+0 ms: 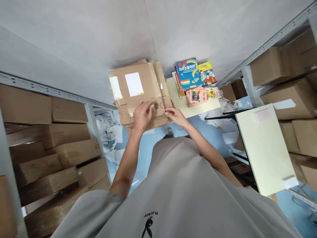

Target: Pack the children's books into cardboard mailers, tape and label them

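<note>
Cardboard (148, 91) lies right in front of you in the head view, a broad brown piece with more layers showing at its near edge and shiny tape down its right part. It bears a white label (134, 84) and, at its far left, a second white sheet (116, 88).

Your hands are apart from each other, both at the near part of the cardboard. Your left hand (143, 114) rests over it, fingers bent and thumb spread away from them. Your right hand (176, 116) is at its near right corner, thumb and fingertips close together; you cannot tell from here whether they pinch an edge.

Right of the cardboard, the pale surface (201, 110) carries a blue book (187, 73), a yellow and purple book (207, 73) and a pile of pink booklets (195, 96). Farther right of the cardboard stands a pale tabletop (264, 148) beside shelved boxes (284, 99). Left of it lie white paper scraps (111, 130), then more stacked boxes (71, 132).
</note>
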Demonstrator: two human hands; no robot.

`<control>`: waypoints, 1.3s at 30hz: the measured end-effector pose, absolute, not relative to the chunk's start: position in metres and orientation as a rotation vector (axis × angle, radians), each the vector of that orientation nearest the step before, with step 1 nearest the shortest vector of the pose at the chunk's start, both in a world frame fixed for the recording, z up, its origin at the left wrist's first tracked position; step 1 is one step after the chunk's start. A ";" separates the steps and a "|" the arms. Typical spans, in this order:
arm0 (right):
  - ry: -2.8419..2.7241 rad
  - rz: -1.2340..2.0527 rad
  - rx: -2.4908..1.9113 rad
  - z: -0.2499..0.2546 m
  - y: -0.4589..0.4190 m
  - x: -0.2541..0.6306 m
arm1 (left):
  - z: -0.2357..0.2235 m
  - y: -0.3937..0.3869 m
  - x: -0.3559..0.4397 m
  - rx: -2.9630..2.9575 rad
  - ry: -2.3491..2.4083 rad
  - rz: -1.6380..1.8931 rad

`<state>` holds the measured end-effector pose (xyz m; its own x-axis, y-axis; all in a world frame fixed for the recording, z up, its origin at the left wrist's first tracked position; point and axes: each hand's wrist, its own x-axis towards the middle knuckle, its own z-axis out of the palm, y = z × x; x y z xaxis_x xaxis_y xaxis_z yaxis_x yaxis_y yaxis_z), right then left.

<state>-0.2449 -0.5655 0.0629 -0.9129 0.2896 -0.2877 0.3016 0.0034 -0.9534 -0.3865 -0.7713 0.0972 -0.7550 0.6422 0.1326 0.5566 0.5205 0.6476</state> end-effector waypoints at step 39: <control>1.857 -2.551 0.749 0.096 -0.437 -0.083 | 0.128 -0.704 -0.341 0.788 2.742 0.565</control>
<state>-0.0828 -0.4375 0.0959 -0.8886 0.3434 -0.3041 0.1839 -0.3406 -0.9220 -0.3409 -0.7043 0.1279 -0.8280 0.5491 -0.1138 0.4593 0.7805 0.4240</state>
